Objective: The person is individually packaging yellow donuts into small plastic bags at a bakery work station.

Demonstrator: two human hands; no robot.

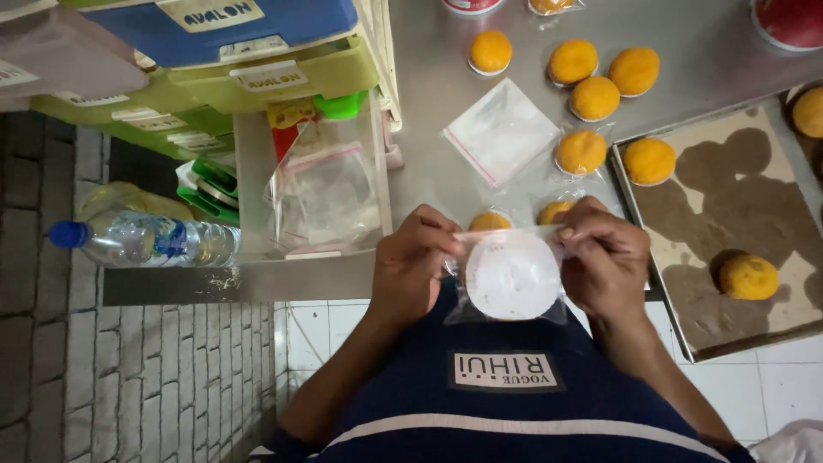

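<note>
- Pinching the top edge of a small clear bag (513,276): fingers (446,238) of the left hand (413,267) closed on its left corner, fingers (573,233) of the right hand (605,261) closed on its right corner.
- Bag hangs between both hands, held above the near edge of the desk (446,103); a round white-bottomed cake shows through it, flat side up towards the camera.
- Just beyond the bag, partly hidden by the hands: two orange round cakes (490,221) on the desk, touching or nearly touching the bag's top edge; cannot tell which.
- Further beyond the bag, towards the desk's middle: a flat empty clear pouch (501,130) with a red strip along one side.
- Right of that pouch: one bagged orange cake (581,152); beyond it a loose group of four more orange cakes (595,97).
- Right of the bag: a metal tray (677,330) lined with grease-stained paper, with two orange cakes on it, one near the far corner (649,160) and one nearer (748,276).
- Left of the bag: a clear plastic box (319,184) with pouches inside, against stacked green and blue plastic drawers (231,60).
- Further left of the bag, off the desk: a clear water bottle (146,240) with a blue cap, lying on its side.
- Below the bag: the person's dark blue shirt, then white floor tiles.
</note>
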